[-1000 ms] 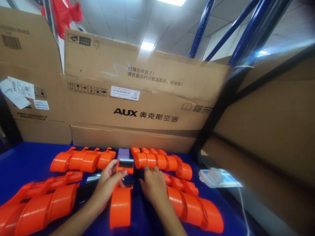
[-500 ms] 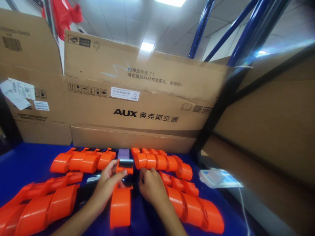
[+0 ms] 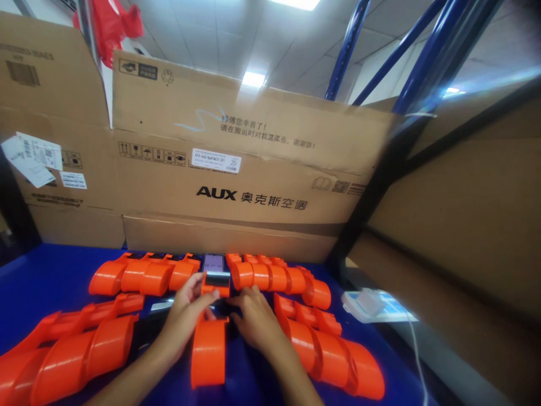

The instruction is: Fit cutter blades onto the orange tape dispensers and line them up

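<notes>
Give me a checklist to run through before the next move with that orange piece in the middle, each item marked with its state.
1. Left hand grips the small orange part at its left end: ok.
2. Right hand touches that part: cannot tell, fingers curl just below it.
3. Large orange piece lies between both wrists on the blue table: ok.
4. Phone behind the part is uncovered: ok.
5. Rows of orange pieces stay apart from the hands: not ok, right row lies against the right hand.

Both hands — left hand (image 3: 183, 318), right hand (image 3: 253, 321) — on orange tape dispenser (image 3: 210, 338).
</notes>
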Tool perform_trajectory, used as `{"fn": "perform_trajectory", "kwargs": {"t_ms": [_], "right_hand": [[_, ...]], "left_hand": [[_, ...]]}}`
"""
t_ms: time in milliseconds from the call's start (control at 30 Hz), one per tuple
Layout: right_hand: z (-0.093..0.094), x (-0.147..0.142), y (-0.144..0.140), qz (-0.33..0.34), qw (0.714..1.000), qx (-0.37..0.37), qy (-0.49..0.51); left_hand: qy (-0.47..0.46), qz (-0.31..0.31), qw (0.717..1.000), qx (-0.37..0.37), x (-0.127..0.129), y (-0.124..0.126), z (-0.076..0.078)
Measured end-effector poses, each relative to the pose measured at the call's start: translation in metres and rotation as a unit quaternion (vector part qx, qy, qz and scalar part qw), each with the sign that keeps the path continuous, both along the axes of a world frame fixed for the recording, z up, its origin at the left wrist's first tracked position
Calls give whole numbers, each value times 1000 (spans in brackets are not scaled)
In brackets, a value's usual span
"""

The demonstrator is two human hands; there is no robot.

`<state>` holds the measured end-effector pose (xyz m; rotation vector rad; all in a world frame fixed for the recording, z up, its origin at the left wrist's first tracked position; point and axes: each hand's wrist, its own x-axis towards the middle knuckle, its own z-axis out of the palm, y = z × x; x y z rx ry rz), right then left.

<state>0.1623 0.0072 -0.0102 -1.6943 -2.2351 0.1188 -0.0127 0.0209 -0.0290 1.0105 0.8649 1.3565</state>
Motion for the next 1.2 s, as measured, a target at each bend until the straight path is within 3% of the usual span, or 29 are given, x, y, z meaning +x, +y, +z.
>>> {"fn": "perform_trajectory", "kwargs": {"t_ms": [167,333,433,533,633,1200], "right_hand": [[-3,5,6,13,1000,-7,-1],[4,7,7,-4,995,65,75],[7,7,10,1,969,129,210],[6,3,12,36,924,153,349],[6,-2,10,54,900,154,405],[6,-9,0,115,921,224,299]], "left_hand": [[4,-5,1000,-4,0,0,-1],[-13,-5,1000,-5,-1,0,-2],[-31,4,999,-24,-1,1,-3],[-39,9,999,-31,-1,2,-3],[-42,6,999,-24,-1,2,-3],[-38,8,999,13,1,-1,-2]]}}
